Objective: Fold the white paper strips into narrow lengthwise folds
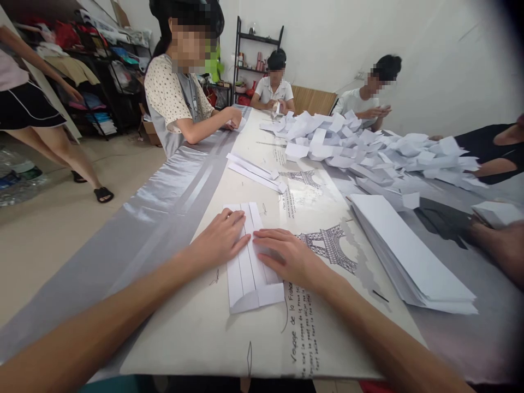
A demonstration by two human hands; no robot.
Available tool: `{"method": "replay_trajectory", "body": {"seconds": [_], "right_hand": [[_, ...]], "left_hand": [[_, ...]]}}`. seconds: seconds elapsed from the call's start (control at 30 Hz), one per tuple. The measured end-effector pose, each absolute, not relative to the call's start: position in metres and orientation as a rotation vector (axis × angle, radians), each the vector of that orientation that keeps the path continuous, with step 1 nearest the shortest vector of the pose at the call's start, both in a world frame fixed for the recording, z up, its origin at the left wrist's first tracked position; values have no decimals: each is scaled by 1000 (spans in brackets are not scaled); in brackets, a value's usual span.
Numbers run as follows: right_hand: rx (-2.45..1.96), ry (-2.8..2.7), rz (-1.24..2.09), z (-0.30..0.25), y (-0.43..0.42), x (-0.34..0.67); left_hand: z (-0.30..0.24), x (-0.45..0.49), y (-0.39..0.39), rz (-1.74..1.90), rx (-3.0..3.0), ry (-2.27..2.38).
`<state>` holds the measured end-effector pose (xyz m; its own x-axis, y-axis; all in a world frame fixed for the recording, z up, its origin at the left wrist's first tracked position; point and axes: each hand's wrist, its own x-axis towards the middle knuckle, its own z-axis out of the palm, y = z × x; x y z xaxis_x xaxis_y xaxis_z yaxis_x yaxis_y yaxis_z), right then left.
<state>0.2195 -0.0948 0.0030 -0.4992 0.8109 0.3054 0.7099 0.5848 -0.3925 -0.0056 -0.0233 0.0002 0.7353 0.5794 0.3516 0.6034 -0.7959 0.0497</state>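
Note:
A sheet of white paper (242,292) with lengthwise fold lines lies on the table in front of me, its near end slightly bowed up. My left hand (223,236) rests on its left half, fingers stretched forward and thumb toward the middle crease. On the right half is my right hand (282,252), its fingers extended leftward over a folded flap and the thumb apart below them. Neither hand is wrapped round the paper. Just beyond, a long folded white paper strip (256,173) lies on the tablecloth (180,333).
A stack of white sheets (409,251) lies to my right. Behind it spreads a large heap of folded papers (339,142). Several people sit or stand around the table, some handling paper. Shelves (260,38) stand at the back wall; someone (36,109) is at far left.

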Motion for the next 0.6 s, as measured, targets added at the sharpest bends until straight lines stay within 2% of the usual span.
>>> {"method": "replay_trajectory", "body": {"seconds": [0.23, 0.37, 0.43, 0.53, 0.6], "right_hand": [[-1183, -2305, 400, 8, -95, 219], [-1136, -2233, 572, 28, -102, 222], [-1104, -2219, 825, 41, -108, 223], [-1030, -2169, 1470, 53, -116, 222], [-970, -2087, 1777, 53, -119, 219]], "left_hand": [[1, -7, -25, -534, -2848, -973], [7, -6, -27, -477, -2830, -977], [8, -6, -28, -474, -2819, -978], [9, -6, -29, -476, -2807, -987], [9, -6, -29, -467, -2806, -994]]}}
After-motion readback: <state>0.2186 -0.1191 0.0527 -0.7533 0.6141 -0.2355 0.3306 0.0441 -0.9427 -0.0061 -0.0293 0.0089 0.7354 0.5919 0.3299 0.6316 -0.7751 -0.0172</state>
